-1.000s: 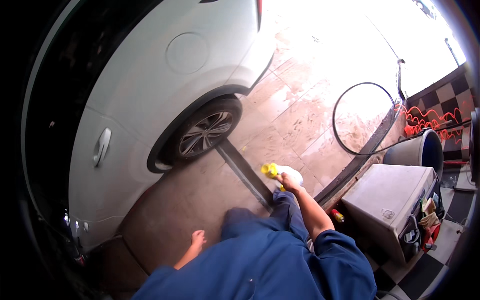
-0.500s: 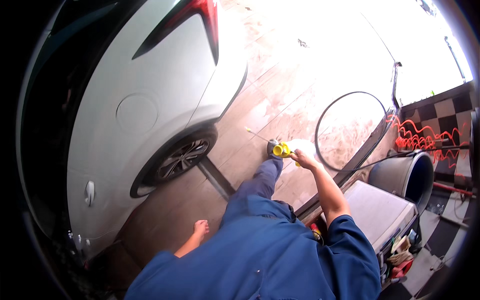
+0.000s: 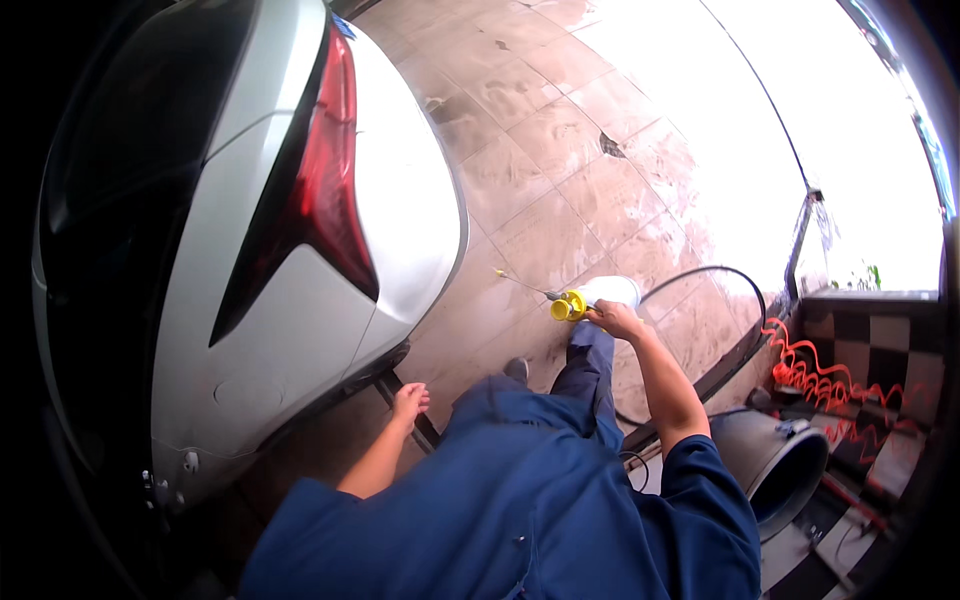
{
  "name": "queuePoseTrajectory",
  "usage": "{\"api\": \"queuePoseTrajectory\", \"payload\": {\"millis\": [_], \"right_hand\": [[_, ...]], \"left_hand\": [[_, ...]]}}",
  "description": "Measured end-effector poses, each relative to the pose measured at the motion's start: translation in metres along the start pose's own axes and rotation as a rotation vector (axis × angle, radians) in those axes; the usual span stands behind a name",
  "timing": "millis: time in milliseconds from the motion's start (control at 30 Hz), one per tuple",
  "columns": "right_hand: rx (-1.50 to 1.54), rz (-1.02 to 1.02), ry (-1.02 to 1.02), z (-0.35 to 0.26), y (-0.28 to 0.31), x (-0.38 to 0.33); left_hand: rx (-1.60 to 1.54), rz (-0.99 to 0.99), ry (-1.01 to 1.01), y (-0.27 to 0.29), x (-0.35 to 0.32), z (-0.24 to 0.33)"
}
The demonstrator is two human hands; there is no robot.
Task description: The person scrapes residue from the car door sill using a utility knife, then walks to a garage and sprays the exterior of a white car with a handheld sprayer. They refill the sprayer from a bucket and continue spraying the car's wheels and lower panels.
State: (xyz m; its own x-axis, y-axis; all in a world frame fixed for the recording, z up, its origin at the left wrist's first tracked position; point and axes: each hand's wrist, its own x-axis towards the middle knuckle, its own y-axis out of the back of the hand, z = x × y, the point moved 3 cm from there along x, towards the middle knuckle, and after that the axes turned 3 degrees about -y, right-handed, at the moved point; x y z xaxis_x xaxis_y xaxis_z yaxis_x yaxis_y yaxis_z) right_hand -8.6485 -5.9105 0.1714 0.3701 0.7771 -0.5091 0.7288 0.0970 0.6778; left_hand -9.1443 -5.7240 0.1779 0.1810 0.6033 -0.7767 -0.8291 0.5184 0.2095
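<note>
My right hand (image 3: 616, 319) is closed around the handle of a spray gun (image 3: 570, 306) with a yellow head and a thin wand pointing left. A white bottle (image 3: 615, 290) sits at the gun's far side, partly behind it. My left hand (image 3: 409, 402) hangs in the air beside my body, its fingers loosely bent and holding nothing. Left of it stands a white car (image 3: 300, 330), whose red tail light (image 3: 330, 190) faces the tiled floor. Neither hand touches the car.
A black hose (image 3: 715, 268) curves near the sprayer. To my right are a large grey bucket (image 3: 745, 450) lying tilted, an orange coiled air hose (image 3: 800, 365) and a checkered wall (image 3: 870, 345). A dark floor channel (image 3: 425, 432) runs beside my left hand.
I have stepped forward along the car, so its tail light is now closer beside me. My left hand has swung forward and its fingers have loosened. The sprayer remains in my right hand.
</note>
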Motion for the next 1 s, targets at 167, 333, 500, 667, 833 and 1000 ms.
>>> {"api": "queuePoseTrajectory", "payload": {"millis": [167,333,500,667,833,1000], "right_hand": [[0.032,-0.014,0.04,0.018,0.101,0.12],[-0.086,-0.122,0.135,0.008,0.203,0.236],[-0.093,-0.105,0.256,-0.011,0.282,0.376],[-0.114,-0.161,0.302,-0.047,0.345,0.511],[-0.32,-0.313,0.454,-0.106,0.418,0.619],[-0.25,-0.281,0.458,-0.157,0.477,0.76]], "left_hand": [[-0.064,0.211,0.099,-0.066,0.026,0.046],[-0.115,0.121,0.271,-0.158,0.028,0.104],[-0.152,0.093,0.345,-0.22,0.075,0.153],[-0.355,0.167,0.344,-0.258,0.17,0.249],[-0.512,0.242,0.253,-0.275,0.246,0.402],[-0.555,0.284,0.223,-0.277,0.317,0.515]]}}
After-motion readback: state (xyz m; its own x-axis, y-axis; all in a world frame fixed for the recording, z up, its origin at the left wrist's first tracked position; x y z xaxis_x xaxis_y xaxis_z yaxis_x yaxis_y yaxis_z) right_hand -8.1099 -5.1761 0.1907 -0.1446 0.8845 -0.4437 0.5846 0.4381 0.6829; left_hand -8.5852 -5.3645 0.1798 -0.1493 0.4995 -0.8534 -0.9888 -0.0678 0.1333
